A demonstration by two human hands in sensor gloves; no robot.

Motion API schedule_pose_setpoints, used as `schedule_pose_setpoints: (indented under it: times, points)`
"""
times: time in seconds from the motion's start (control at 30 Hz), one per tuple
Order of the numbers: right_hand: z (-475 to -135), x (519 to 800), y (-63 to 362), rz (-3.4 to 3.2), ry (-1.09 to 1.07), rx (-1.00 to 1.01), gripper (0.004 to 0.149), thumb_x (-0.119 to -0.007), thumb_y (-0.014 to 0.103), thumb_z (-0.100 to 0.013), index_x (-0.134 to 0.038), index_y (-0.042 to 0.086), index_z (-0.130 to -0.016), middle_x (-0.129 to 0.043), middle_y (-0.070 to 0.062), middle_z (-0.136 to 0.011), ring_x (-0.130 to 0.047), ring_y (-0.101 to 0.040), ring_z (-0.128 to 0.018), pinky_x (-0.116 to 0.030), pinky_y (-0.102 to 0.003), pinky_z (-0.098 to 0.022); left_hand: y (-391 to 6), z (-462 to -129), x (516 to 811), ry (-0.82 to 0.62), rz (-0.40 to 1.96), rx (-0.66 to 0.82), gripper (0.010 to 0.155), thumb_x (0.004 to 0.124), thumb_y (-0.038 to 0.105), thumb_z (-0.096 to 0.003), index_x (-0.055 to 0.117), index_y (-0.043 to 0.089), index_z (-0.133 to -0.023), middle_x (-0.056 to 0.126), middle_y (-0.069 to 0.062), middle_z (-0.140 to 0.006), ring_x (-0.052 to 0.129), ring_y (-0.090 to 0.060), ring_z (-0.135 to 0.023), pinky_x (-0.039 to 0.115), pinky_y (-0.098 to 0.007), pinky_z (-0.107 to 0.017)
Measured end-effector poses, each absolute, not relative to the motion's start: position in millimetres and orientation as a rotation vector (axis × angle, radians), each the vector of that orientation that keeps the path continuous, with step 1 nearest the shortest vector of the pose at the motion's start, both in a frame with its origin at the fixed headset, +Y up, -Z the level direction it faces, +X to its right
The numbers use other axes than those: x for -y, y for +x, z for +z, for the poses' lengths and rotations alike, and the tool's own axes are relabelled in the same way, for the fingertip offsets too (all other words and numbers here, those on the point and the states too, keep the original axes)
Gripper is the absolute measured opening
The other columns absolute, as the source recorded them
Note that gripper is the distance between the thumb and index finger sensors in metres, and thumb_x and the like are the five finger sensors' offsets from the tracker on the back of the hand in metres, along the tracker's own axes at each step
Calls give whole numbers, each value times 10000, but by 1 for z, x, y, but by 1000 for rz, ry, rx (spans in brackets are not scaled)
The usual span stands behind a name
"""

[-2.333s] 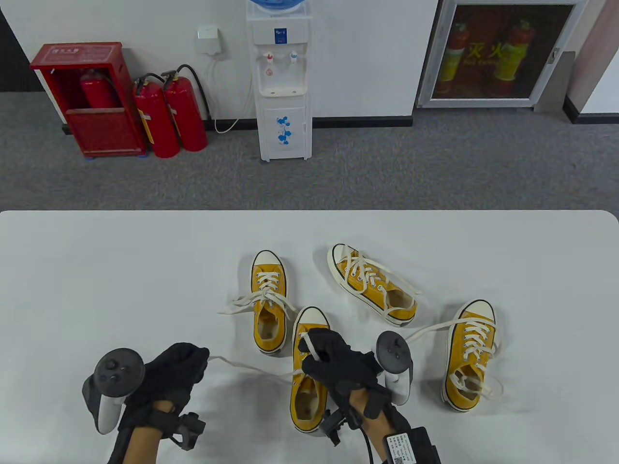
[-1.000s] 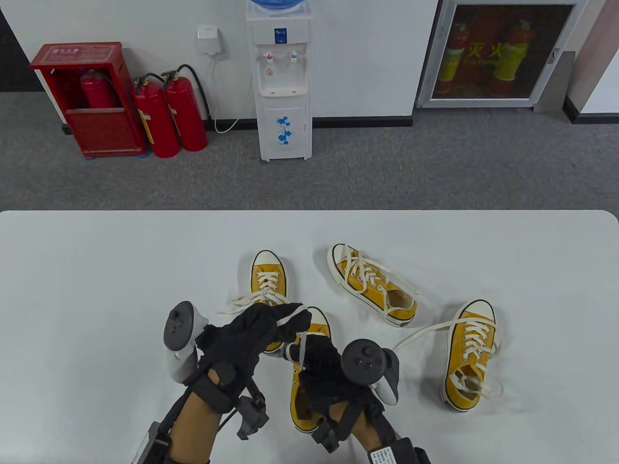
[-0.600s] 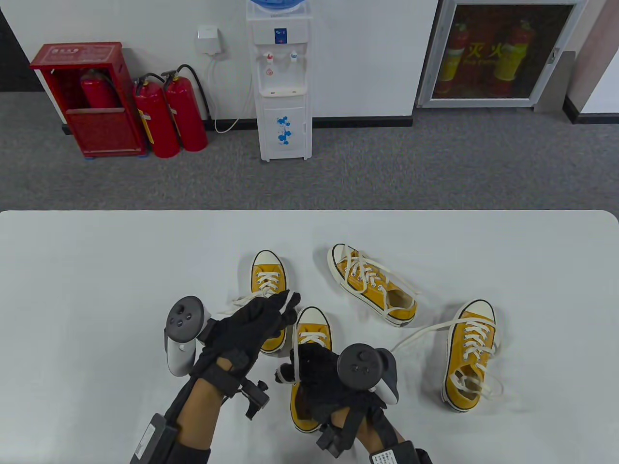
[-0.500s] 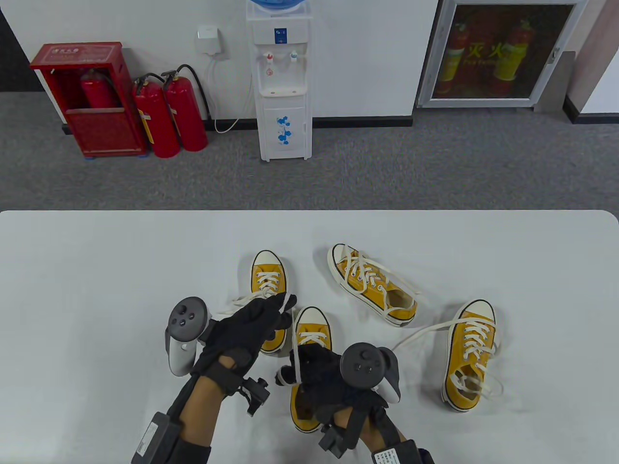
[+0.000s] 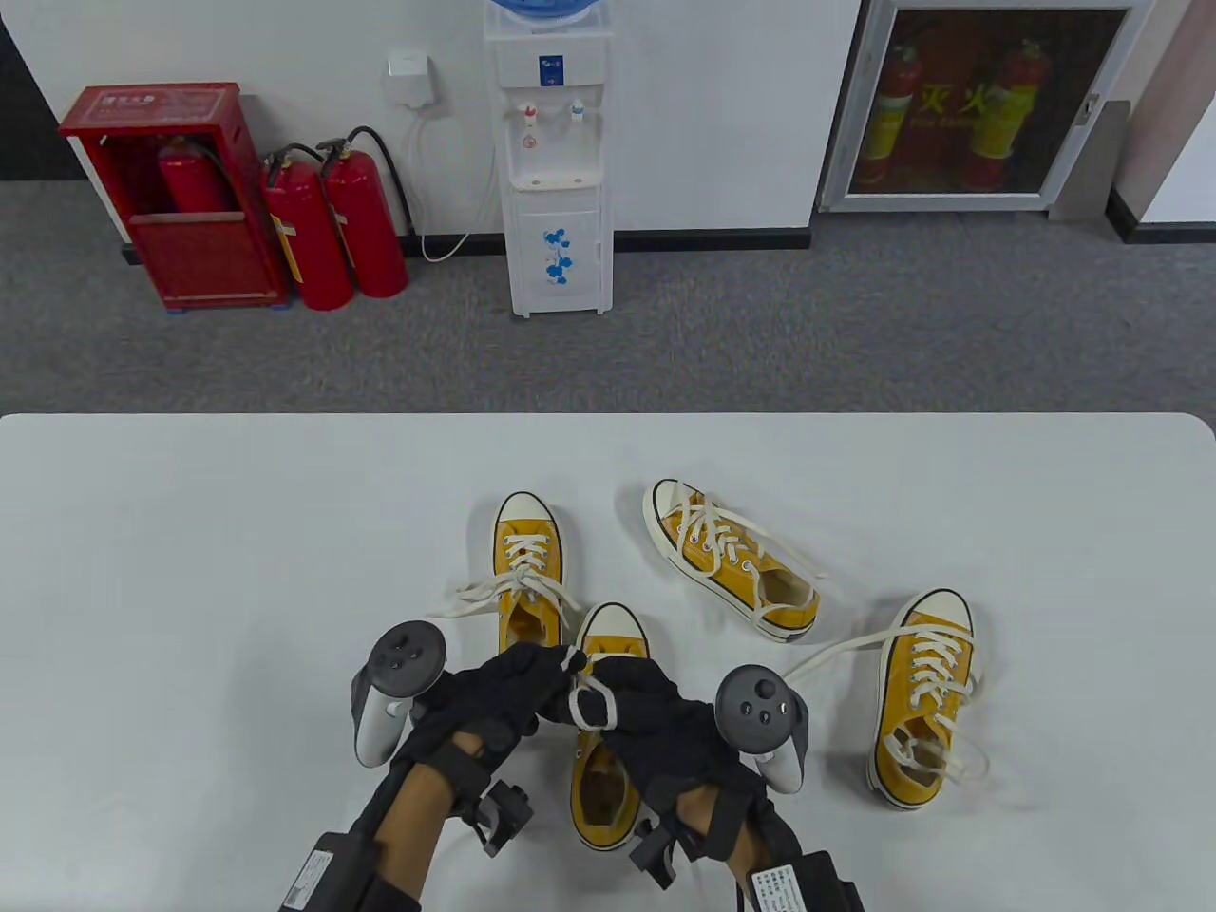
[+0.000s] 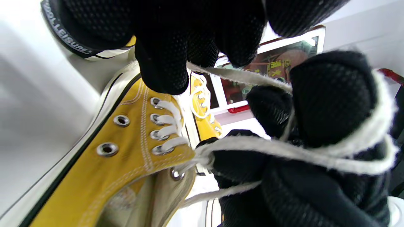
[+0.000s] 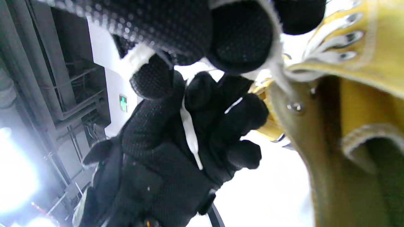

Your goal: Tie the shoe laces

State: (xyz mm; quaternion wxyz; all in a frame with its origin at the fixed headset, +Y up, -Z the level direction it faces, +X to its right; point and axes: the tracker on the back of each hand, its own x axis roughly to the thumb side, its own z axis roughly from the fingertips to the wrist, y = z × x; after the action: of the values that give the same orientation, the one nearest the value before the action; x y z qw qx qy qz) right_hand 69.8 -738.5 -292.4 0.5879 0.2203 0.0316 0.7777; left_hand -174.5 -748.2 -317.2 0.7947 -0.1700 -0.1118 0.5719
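Several yellow canvas shoes with white laces lie on the white table (image 5: 190,570). The nearest shoe (image 5: 606,788) points away from me, under both hands. My left hand (image 5: 532,679) pinches one white lace end (image 6: 240,75) of this shoe above its tongue. My right hand (image 5: 622,698) holds the other lace (image 5: 591,705), looped around its fingers (image 6: 331,104). The hands touch over the shoe's eyelets (image 6: 156,126). In the right wrist view my left hand (image 7: 189,132) grips the lace (image 7: 189,132) beside the shoe's collar (image 7: 347,132).
Three more yellow shoes lie untied: one behind the hands (image 5: 528,570), one angled at centre (image 5: 731,560), one at the right (image 5: 926,693) with a lace trailing left. Beyond the table's far edge stand a water dispenser (image 5: 556,161) and fire extinguishers (image 5: 332,228).
My left hand swung in from the far left with the lace, rose over the shoe, then came down to meet my right hand. The lace now loops around my right fingers.
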Motion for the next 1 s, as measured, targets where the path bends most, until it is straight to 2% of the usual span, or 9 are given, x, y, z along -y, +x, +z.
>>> schedule_pose_setpoints:
  times: [0.17,0.27,0.43,0.63,0.73,0.8,0.87,1.0]
  points:
    - [-294,742,74,1758,475,-78,465,-796,135,-414,-901,244,-853,-513,-39,-1092,-855,-212,-634,-590,-591,-622,-173,-311,758,-403,1275,234,444,683,521,-522,786,218,-829,830,-52,-1067,1008,-293,-760,794,-534,-542]
    - [-295,745,78,1728,443,-79,468,-790,133,-418,-887,214,-868,-560,-44,-1087,-864,-217,-641,-598,-594,-615,-171,-310,765,-432,1301,231,445,682,522,-523,787,217,-829,845,-58,-1056,1009,-293,-764,792,-538,-548]
    - [-295,747,85,1751,366,-35,453,-776,136,-436,-859,159,-880,-704,-90,-993,-908,-225,-634,-647,-577,-598,-165,-307,769,-466,1303,241,448,680,522,-524,783,215,-834,833,-63,-1064,984,-313,-809,776,-553,-574]
    - [-291,745,91,1826,311,50,405,-840,181,-429,-905,167,-829,-827,-85,-884,-974,-195,-590,-700,-544,-585,-163,-304,767,-455,1308,257,446,680,523,-523,785,223,-836,833,-59,-1066,970,-314,-829,763,-568,-595]
    - [-288,744,93,1857,252,89,380,-879,206,-413,-951,196,-786,-898,-54,-836,-977,-213,-595,-614,-579,-625,-164,-303,767,-458,1341,257,444,681,523,-524,789,226,-836,846,-45,-1059,969,-316,-829,755,-578,-601]
    - [-287,742,94,1876,226,71,376,-890,220,-413,-957,220,-783,-938,-38,-805,-915,-253,-639,-483,-633,-659,-166,-304,766,-461,1334,261,441,683,521,-525,795,223,-829,854,-49,-1054,966,-323,-830,751,-584,-604]
    - [-287,740,97,1902,209,77,377,-900,244,-408,-961,240,-780,-967,-16,-785,-879,-259,-683,-413,-650,-668,-169,-304,765,-443,1320,255,439,684,527,-523,801,229,-823,868,-45,-1043,967,-320,-828,752,-583,-605]
    - [-287,738,101,1895,206,74,391,-904,256,-410,-946,222,-797,-986,-34,-765,-893,-265,-666,-455,-640,-661,-174,-304,766,-428,1329,228,438,692,536,-522,823,227,-802,904,-45,-1005,979,-325,-803,753,-589,-600]
